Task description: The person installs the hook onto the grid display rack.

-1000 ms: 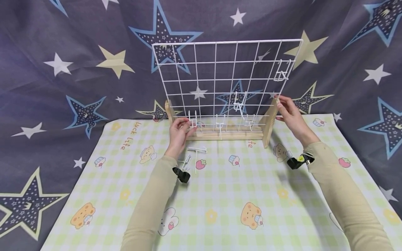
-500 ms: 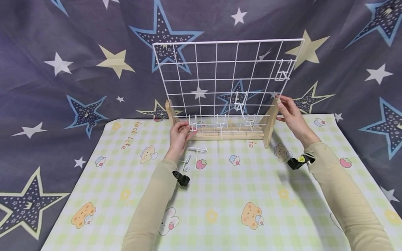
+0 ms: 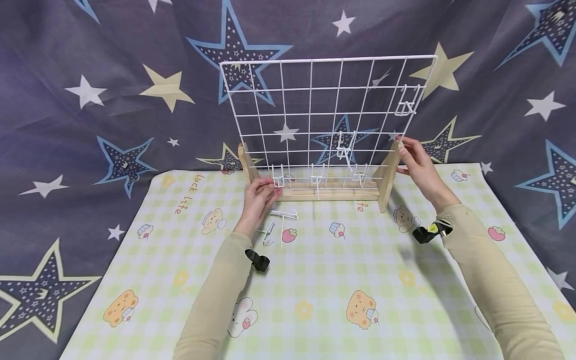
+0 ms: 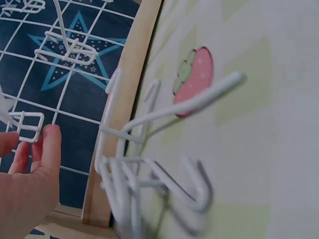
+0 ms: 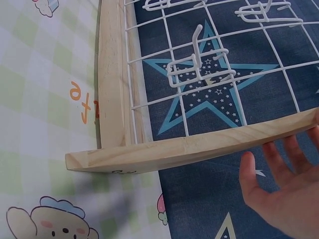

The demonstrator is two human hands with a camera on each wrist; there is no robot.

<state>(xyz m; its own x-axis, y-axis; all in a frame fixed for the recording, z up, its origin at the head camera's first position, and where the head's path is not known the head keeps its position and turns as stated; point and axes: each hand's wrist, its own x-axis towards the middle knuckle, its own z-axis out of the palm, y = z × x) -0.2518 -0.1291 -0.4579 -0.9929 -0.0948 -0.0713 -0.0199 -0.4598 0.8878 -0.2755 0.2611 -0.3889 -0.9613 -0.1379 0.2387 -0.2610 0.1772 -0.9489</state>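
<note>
A white wire grid panel (image 3: 315, 100) stands upright in a wooden stand (image 3: 328, 192) on a checked mat. My left hand (image 3: 269, 187) is at the panel's bottom left corner, where its thumb and fingers pinch a small white wire hook (image 3: 277, 178). The left wrist view has that same hook (image 4: 28, 124) between my fingertips (image 4: 50, 137). My right hand (image 3: 405, 150) rests with straight fingers against the top of the stand's right upright (image 3: 388, 172). In the right wrist view the fingers (image 5: 279, 159) lie along that wooden upright (image 5: 199, 147).
Several more hooks hang on the grid, one at the top right (image 3: 407, 106) and others low in the middle (image 3: 344, 147). Two loose hooks (image 3: 282, 216) lie on the mat (image 3: 315, 280) just in front of the stand. A star-patterned cloth (image 3: 112, 100) hangs behind.
The hook in my left hand has dropped slightly down the grid's bottom row, and the hand went down with it. My right hand has stayed on the upright.
</note>
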